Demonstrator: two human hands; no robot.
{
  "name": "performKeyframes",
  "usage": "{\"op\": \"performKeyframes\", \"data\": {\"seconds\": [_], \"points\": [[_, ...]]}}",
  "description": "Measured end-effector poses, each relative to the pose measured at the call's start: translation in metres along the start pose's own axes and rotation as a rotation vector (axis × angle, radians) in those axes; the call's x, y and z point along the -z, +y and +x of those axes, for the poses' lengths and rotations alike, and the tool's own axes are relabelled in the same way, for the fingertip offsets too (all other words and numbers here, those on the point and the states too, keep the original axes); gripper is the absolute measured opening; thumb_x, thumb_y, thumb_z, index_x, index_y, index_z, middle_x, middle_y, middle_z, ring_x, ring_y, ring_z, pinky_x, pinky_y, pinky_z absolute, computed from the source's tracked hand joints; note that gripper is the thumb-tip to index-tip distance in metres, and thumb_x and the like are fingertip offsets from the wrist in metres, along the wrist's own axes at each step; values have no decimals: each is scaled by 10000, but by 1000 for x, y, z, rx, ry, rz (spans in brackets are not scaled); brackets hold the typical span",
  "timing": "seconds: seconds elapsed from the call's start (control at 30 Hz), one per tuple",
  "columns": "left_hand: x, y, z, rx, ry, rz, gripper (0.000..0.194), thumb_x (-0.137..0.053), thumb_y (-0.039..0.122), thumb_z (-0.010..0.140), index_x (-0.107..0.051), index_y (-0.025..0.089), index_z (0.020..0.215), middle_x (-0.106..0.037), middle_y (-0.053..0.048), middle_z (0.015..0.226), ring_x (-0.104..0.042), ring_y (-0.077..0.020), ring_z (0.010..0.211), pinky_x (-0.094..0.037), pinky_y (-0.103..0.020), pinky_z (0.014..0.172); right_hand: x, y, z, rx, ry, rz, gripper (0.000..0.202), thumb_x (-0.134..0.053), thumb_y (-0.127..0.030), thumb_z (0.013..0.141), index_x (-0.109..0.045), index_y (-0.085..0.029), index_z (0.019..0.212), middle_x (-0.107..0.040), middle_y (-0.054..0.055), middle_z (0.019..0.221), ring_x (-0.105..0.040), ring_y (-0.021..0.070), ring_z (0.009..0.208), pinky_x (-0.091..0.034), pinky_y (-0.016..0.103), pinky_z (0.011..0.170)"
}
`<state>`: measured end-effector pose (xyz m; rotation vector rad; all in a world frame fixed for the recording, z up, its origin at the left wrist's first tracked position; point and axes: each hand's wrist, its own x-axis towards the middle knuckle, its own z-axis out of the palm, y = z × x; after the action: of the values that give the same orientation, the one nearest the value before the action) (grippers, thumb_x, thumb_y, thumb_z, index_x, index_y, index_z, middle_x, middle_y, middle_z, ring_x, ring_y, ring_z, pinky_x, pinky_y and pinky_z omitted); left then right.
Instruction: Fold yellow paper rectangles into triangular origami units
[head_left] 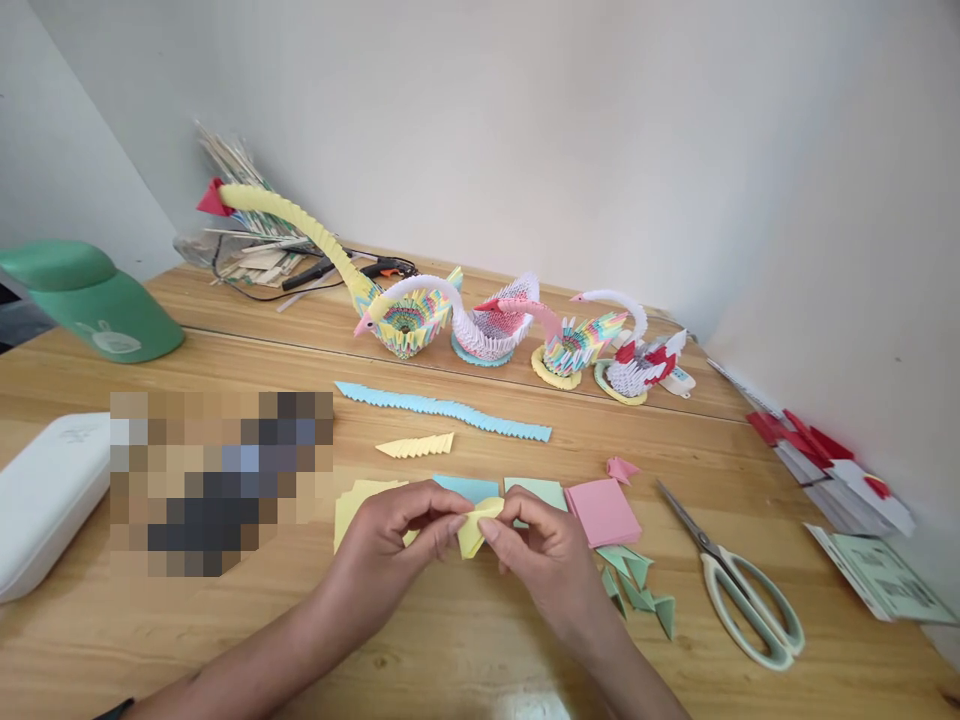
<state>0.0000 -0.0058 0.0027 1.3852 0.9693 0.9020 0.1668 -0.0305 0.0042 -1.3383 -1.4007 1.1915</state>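
Head view, near to far. Item: left hand [394,530], thumb and forefinger pinching one side of a yellow paper piece [471,540]. Item: right hand [559,565], thumb pressed on the piece's other side, forefinger closed behind it; I cannot tell how the lower fingers bear on it. The piece is partly folded, held above the wooden table [427,650]. I judge the opposed pinches keep so small a sheet steady and its folds under control.

Item: scissors [709,552], lying right of the hands, handles toward me, presumably for easy pickup. Item: green folded pieces [639,598], loosely clustered between scissors and right hand, within reach.

Item: paper stacks just beyond the hands, yellow [352,505], blue [465,486], pale green [535,490] and pink [602,512]; sorted by colour, I take it, for quick choosing. Item: small pink folded piece [622,470], beside the pink stack's far edge.

Item: short yellow pleated strip [415,446], with a longer blue pleated strip [450,410] behind, both laid flat, likely so the pleats stay together.

Item: four paper swans [491,335] in a row, upright, apparently set back from the handwork. Item: glue gun [386,268] and bundled sticks [259,240], at the far left.
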Motion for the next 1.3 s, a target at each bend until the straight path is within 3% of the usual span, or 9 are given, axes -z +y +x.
{"op": "performKeyframes", "data": {"seconds": [0.23,0.4,0.7,1.03,1.2,1.3], "points": [[-2,-2,3,139,-24,-79,141,-609,258,753,-689,154,805,-584,28,557,-519,-93,498,-440,-205,522,-2,4,-2,-6,23,6,290,-595,-307,783,-415,-197,584,-399,-48,612,-361,103,548,-293,226,492],[-3,1,1,144,-61,-150,147,-644,265,729,-683,154,817,-628,16,631,-518,-87,519,-442,-208,533,-4,4,-1,-26,44,39,314,-606,-336,775,-399,-199,583,-403,-47,609,-368,98,540,-307,220,486],[3,-3,10,275,-82,-328,286,-718,394,659,-649,127,739,-624,11,536,-544,-98,466,-439,-220,491,0,-2,0,-7,-32,29,311,-583,-338,818,-480,-185,568,-442,-31,616,-422,105,558,-338,219,505],[5,1,10,264,-53,-316,256,-701,381,675,-632,141,732,-609,34,522,-539,-89,451,-426,-207,483,2,-4,1,-4,-120,114,215,-541,-319,839,-657,-186,716,-464,-4,705,-445,122,613,-407,207,482],[4,0,9,241,-51,-284,220,-677,352,697,-629,140,733,-602,30,523,-531,-91,456,-425,-206,488,2,-5,2,-26,-101,60,207,-535,-301,829,-615,-178,684,-471,-4,695,-441,113,590,-385,214,496],[3,1,5,161,-26,-163,151,-626,298,749,-646,149,735,-606,16,565,-526,-99,498,-430,-211,519,0,-4,1,-12,-54,-14,213,-547,-252,797,-531,-176,598,-448,-18,642,-414,111,589,-343,221,514]]}}
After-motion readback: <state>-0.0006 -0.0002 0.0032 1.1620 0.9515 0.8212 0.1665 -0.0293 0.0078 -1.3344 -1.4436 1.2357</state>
